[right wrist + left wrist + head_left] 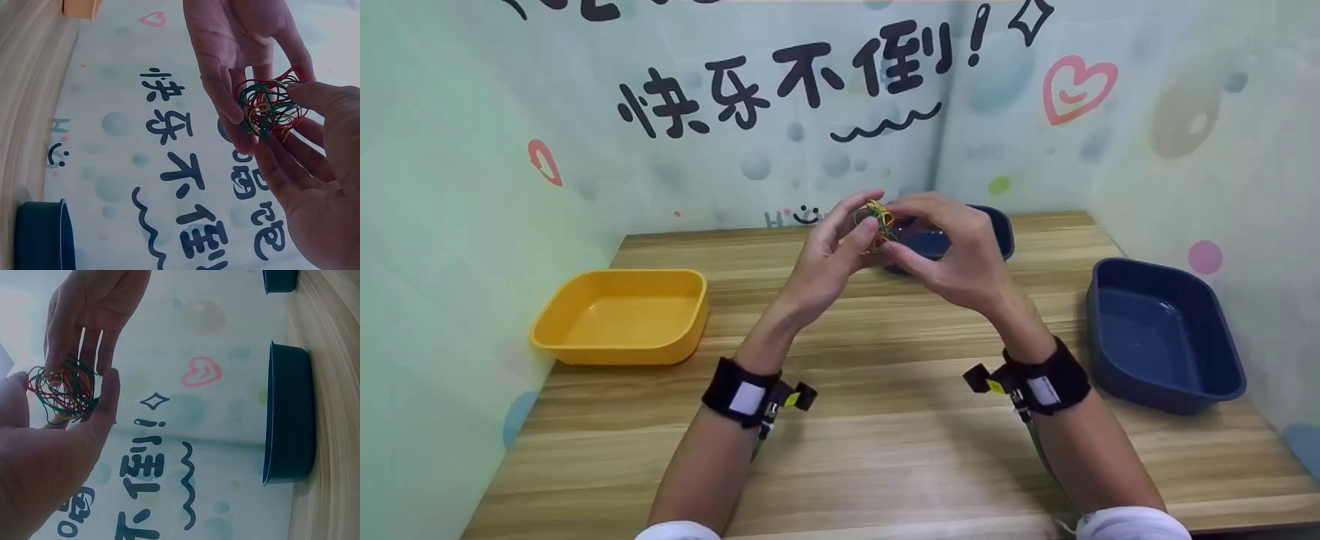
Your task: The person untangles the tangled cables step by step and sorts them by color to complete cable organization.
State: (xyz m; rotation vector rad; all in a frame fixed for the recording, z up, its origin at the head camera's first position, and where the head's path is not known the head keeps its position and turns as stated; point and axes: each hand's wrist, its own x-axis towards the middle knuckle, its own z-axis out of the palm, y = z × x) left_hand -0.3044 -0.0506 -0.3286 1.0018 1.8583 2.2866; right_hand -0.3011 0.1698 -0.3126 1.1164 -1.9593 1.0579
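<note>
Strand tangle (883, 219), rear bin (1003, 229) partly hidden; top lettering (600, 13) cropped.

From my head, one view looks forward and down along my forearms to the tabletop (847, 442) and lettered wall (667, 202), farthest from my hands. The left-wrist camera (805, 396) looks closely past my left hand (50, 467), turned sideways, tabletop down the right edge. The right-wrist camera (978, 379), equally near my right hand (332, 191), is turned oppositely, tabletop down the left edge. Both close views share the tangled strands (267, 109), lettering and the middle blue tray (295, 416), lower left in the right-wrist one.
</note>
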